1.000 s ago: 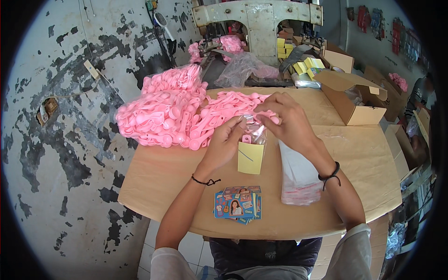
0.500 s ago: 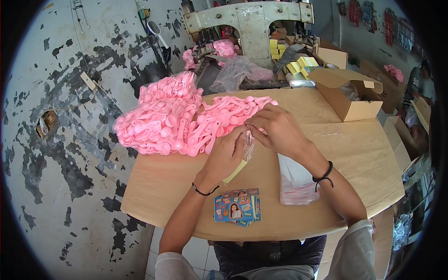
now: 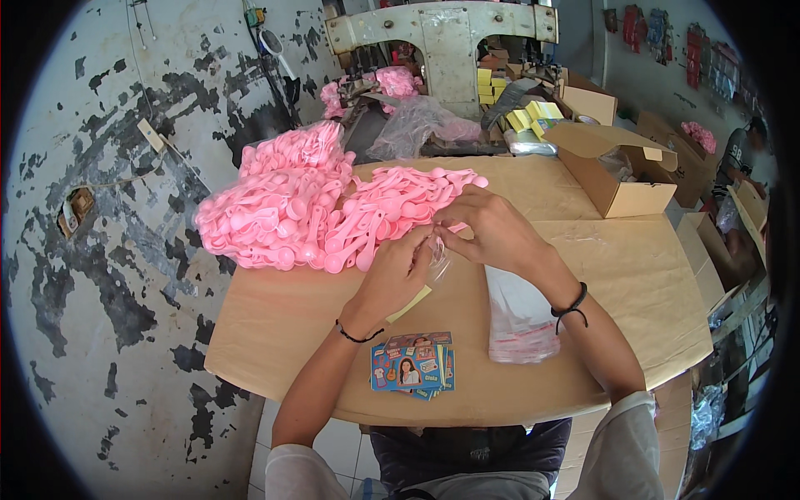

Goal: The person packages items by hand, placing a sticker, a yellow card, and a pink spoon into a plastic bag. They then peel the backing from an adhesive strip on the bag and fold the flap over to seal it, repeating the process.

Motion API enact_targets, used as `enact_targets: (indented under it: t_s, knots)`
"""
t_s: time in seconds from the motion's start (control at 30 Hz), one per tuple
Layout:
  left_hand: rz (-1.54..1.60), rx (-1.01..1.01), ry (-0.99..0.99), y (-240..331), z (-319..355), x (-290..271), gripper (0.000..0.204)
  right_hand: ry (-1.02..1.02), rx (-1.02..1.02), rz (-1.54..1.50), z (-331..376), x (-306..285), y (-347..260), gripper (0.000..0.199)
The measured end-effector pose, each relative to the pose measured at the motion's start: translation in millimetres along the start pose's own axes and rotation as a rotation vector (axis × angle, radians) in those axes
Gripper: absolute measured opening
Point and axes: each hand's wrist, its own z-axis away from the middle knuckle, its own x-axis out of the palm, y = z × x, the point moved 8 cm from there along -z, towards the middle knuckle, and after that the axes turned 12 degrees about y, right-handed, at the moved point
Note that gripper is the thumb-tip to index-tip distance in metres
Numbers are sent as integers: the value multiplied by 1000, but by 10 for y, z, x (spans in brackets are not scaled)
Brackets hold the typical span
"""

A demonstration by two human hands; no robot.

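Note:
Both hands meet above the middle of the table, in front of the pink spoons. My left hand [image 3: 397,271] is closed, pinching the top of a small clear plastic bag [image 3: 439,265]. My right hand [image 3: 493,229] pinches at the same edge, thumb and fingertips together. Below the left hand a yellow card [image 3: 409,305] sticks out; whether it sits inside the bag I cannot tell. A loose heap of pink plastic spoons [image 3: 392,208] lies just beyond the hands. Nearer me is a small stack of blue printed cards [image 3: 408,372]. Under my right forearm lies a stack of clear zip bags [image 3: 521,325].
A large clear bag full of pink spoons [image 3: 271,204] stands at the table's left. At the back right sits an open cardboard box [image 3: 617,171], near yellow boxes [image 3: 533,117]. A heavy metal machine [image 3: 446,58] rises behind the table, and a peeling wall [image 3: 117,250] flanks the left.
The whole view has shifted slightly, so the table and its things appear a little further left and up. Both hands keep pinching the bag's edge, nearly unmoved.

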Motion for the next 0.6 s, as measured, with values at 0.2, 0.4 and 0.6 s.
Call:
enact_targets:
  t_s: [0.2,0.4,0.6]
  knots:
    - [-11,88,-27,-9,-5,40,25,-60,55,49,25,53,-3,14]
    - [124,-92,36,-163,-7,91,25,22,476,-123,-10,-152,354,12]
    - [676,-554,115,-563,-6,91,33,-86,615,-738,-41,-937,677,20]
